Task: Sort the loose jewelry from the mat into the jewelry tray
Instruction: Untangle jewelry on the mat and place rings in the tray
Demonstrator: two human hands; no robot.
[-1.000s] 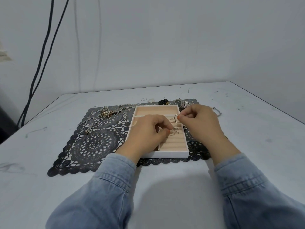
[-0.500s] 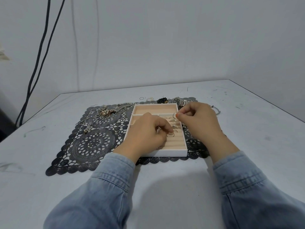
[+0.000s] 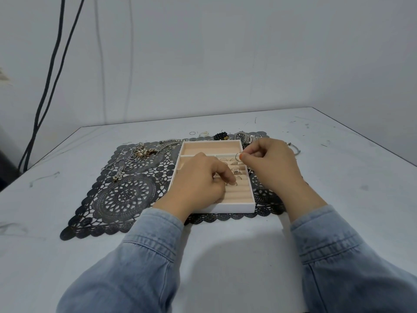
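The table (image 3: 338, 154) bears the mat (image 3: 126, 199), and the tray (image 3: 232, 208) sits on it, keeping reaches short. The left hand (image 3: 200, 184) curls over the ridged slots; the right hand (image 3: 270, 163) hovers beside it. Chains (image 3: 142, 152) and a watch (image 3: 244, 137) wait on the mat. The right hand pinches a hoop (image 3: 238, 156), seemingly next; the left pinches a ring (image 3: 233, 183), probably seating it.

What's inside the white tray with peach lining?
Several small metal rings sit in the ridged right section; the far compartment shows only lining. The left hand covers the left sections, so their contents can't be seen. The right hand pinches a thin wire hoop over the tray.
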